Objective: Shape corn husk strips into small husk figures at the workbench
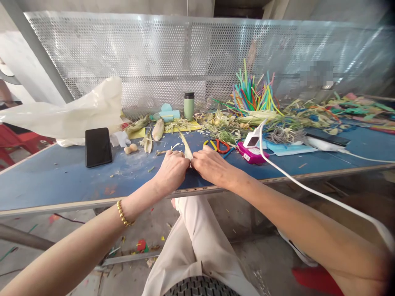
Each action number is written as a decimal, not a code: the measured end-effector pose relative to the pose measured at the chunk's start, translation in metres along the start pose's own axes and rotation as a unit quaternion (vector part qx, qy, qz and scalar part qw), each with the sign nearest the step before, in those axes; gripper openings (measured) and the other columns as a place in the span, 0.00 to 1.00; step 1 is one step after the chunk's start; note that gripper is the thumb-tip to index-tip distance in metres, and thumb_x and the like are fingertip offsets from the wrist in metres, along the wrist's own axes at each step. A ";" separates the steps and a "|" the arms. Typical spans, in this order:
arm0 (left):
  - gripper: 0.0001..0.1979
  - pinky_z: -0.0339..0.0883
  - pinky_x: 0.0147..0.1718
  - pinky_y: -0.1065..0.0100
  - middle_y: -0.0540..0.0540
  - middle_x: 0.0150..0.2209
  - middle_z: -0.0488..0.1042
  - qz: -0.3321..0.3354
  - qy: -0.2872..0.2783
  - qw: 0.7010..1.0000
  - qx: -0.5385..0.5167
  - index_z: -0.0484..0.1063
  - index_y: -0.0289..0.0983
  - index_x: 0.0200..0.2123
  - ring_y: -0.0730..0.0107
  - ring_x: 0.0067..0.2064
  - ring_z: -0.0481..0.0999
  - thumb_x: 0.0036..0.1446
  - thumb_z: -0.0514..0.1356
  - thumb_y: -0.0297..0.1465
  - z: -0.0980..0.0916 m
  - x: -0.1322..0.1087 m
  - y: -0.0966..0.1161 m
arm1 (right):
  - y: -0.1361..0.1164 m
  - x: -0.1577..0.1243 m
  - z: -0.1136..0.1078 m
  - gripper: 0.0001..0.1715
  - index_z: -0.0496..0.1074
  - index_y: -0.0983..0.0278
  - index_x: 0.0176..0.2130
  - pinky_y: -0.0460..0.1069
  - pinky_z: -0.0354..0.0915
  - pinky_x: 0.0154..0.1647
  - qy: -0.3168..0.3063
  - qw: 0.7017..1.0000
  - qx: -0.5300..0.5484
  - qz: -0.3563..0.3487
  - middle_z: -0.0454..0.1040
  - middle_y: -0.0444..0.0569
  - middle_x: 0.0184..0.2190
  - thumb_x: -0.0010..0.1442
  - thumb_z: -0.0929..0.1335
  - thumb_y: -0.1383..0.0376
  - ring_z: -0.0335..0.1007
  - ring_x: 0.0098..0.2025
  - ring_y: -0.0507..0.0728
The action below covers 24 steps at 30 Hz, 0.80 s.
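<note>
A left hand [173, 169] and a right hand [212, 165], set close together, pinch one pale husk strip [186, 147] extending away between them at a blue table [64, 174]. One black phone [98, 147] lies to their left, one green tumbler [189, 107] stands beyond, one magenta box [255, 156] sits to their right.

No readable text, tiny label [246, 157] on pink box [257, 158], illegible table-edge print [187, 190]
</note>
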<state>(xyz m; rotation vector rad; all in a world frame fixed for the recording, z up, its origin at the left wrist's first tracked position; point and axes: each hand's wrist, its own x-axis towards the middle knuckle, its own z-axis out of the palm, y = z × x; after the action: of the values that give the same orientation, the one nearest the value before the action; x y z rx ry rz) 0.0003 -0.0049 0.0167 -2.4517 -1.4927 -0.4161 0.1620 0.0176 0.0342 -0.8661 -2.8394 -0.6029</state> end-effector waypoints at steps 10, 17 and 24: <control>0.12 0.61 0.42 0.59 0.40 0.32 0.76 -0.015 0.009 1.000 -0.023 0.75 0.35 0.27 0.59 0.39 0.74 0.57 0.53 0.23 0.006 0.003 -0.004 | 0.014 0.007 0.007 0.09 0.73 0.71 0.36 0.51 0.53 0.43 -0.013 0.999 0.045 -0.018 0.75 0.56 0.36 0.63 0.63 0.73 0.70 0.38 0.57; 0.12 0.63 0.43 0.59 0.41 0.33 0.77 -0.038 0.043 0.997 -0.046 0.75 0.35 0.30 0.59 0.40 0.74 0.58 0.52 0.25 0.012 0.003 -0.005 | 0.021 0.008 0.014 0.08 0.73 0.68 0.34 0.49 0.55 0.40 0.008 0.993 0.113 0.020 0.74 0.53 0.35 0.61 0.64 0.73 0.69 0.36 0.56; 0.12 0.65 0.43 0.61 0.42 0.33 0.78 -0.055 0.034 0.994 -0.086 0.77 0.36 0.32 0.61 0.40 0.75 0.55 0.53 0.24 0.013 0.007 -0.009 | 0.018 0.003 0.016 0.06 0.74 0.68 0.35 0.49 0.55 0.40 0.021 0.990 0.128 0.051 0.74 0.53 0.35 0.62 0.66 0.69 0.68 0.36 0.56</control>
<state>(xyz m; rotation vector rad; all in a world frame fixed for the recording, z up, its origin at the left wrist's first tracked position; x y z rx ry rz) -0.0033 0.0092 0.0075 -2.4615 -1.6302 -0.6683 0.1696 0.0395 0.0269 -0.9312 -2.7333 -0.2337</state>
